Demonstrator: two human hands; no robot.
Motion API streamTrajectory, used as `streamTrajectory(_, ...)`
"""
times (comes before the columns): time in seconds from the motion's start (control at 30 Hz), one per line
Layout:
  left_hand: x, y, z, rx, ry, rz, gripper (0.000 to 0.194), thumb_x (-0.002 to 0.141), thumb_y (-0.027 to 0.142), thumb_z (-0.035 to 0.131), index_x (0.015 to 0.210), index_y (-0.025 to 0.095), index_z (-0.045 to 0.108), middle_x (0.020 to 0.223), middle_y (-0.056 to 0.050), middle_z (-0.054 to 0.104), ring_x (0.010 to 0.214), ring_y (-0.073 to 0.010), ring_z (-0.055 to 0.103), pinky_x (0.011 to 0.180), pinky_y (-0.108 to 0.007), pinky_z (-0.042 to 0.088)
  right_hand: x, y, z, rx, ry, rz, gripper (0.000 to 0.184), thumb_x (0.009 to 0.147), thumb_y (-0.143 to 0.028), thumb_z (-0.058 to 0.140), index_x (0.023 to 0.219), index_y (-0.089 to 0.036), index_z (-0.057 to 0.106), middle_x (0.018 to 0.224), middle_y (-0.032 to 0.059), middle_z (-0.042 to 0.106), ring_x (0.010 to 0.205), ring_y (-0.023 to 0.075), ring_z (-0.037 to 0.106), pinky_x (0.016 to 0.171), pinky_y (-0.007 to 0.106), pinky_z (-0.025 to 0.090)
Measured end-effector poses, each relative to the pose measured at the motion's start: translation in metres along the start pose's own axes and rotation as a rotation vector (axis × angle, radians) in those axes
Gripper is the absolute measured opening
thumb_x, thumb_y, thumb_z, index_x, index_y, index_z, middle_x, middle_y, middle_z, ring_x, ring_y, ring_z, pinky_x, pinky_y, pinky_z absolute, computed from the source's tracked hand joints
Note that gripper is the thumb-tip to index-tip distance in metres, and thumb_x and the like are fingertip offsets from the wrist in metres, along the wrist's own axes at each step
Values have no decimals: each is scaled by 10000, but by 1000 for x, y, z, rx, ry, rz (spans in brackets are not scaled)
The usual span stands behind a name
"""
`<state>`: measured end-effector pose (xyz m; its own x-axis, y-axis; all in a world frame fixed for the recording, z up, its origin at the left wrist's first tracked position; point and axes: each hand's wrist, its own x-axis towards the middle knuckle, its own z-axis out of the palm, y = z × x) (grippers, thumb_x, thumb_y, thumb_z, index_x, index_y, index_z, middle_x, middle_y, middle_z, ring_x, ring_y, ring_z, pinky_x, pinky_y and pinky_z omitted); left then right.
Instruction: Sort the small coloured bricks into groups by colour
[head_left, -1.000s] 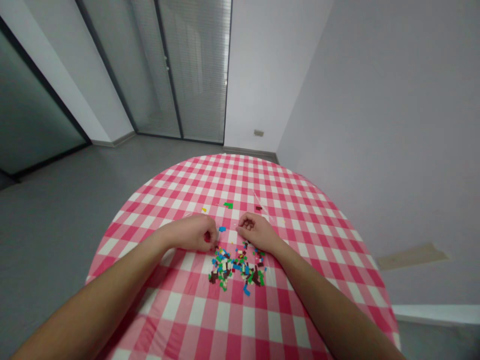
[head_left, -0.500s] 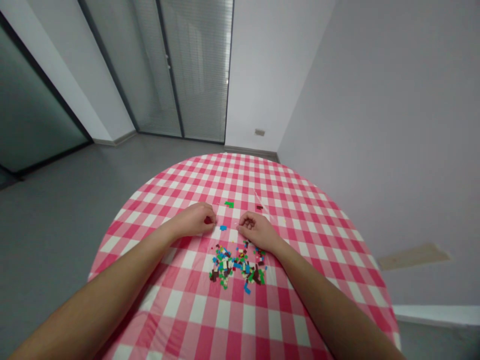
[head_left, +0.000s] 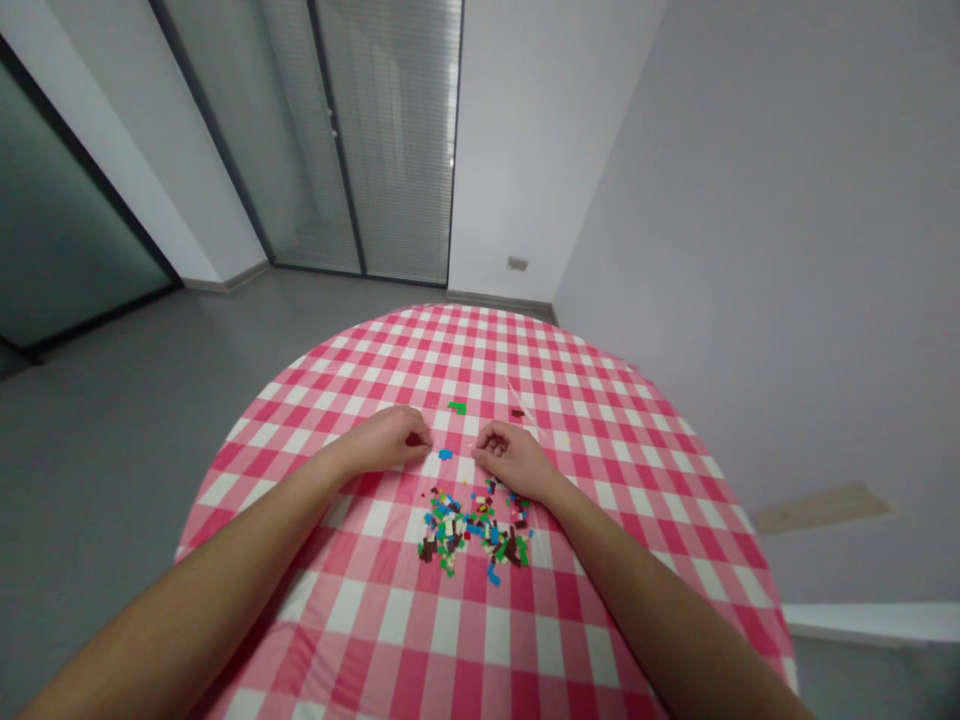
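My left hand rests on the checked cloth with thumb and fingertips pinched together. Whatever it may hold is too small to make out. Across from it, my right hand has its fingers curled in and its thumb close to the index finger; a tiny pale speck shows by the tips, too small to name. Between the two hands lies a small blue toy-brick piece, touched by neither. Nearer to me, just below my right hand, spreads a loose pile of small toy bricks in green, blue, brown, white and red.
Beyond my hands lie a green brick piece and a dark brown one. A red-and-white checked tablecloth covers the round table. A pale wall rises close on the right, and glass doors stand behind.
Both hands keep nearly the same place and pose. The whole view has shifted very slightly; the bricks lie as before.
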<state>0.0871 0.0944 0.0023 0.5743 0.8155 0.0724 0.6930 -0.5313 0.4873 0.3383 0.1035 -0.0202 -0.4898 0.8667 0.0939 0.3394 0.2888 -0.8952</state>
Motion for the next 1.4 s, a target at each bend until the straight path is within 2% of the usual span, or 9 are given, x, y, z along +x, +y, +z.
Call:
streamTrajectory(0.17, 3, 5, 5, -114, -17, -149, 149, 722, 130, 544, 653, 154, 673, 622, -12, 649, 566, -122, 542, 563, -250, 366, 0, 1, 0, -3, -5, -9, 51, 753, -182, 640, 780, -175, 597, 634, -22, 567, 565, 116, 502, 527, 227, 386)
streamTrajectory(0.23, 3, 7, 6, -108, 17, -152, 150, 718, 132, 540, 657, 160, 675, 636, -12, 654, 577, -121, 546, 574, -252, 371, 0, 0, 0, -18, 0, -13, 43, 757, -180, 639, 779, -175, 602, 631, -22, 569, 564, 116, 503, 526, 226, 386)
streamTrajectory(0.43, 8, 7, 8, -33, 236, -154, 134, 771, 203, 568, 704, 177, 680, 736, -37, 678, 703, -153, 569, 672, -283, 398, -2, -4, -1, -38, 3, 14, 33, 766, -174, 636, 778, -175, 605, 634, -19, 576, 559, 116, 506, 517, 225, 384)
streamTrajectory(0.63, 14, 2, 17, 0, 272, -144, 152, 822, 216, 546, 733, 193, 667, 737, -36, 677, 720, -164, 567, 693, -304, 398, -1, -5, -1, -20, 5, 11, 39, 765, -183, 639, 781, -175, 604, 634, -19, 576, 563, 120, 511, 524, 231, 390)
streamTrajectory(0.87, 21, -3, 26, 82, 374, -150, 147, 838, 230, 568, 753, 199, 684, 716, -43, 663, 746, -189, 553, 734, -350, 409, -1, -2, -1, -14, -2, 19, 42, 761, -180, 635, 773, -184, 595, 629, -21, 577, 557, 115, 513, 522, 225, 395)
streamTrajectory(1.17, 23, -5, 28, 82, 332, -131, 172, 772, 157, 558, 801, 198, 723, 768, -42, 704, 803, -203, 578, 805, -361, 423, -2, -5, -2, -26, 5, 8, 40, 754, -163, 630, 771, -178, 598, 627, -22, 575, 556, 116, 510, 530, 229, 397)
streamTrajectory(1.4, 15, -7, 23, 83, 326, -21, 248, 753, 109, 511, 799, 214, 731, 910, -17, 753, 863, -195, 616, 919, -390, 413, -2, -5, -2, -29, -1, 22, 40, 755, -170, 631, 773, -177, 596, 631, -21, 577, 562, 117, 513, 528, 227, 397)
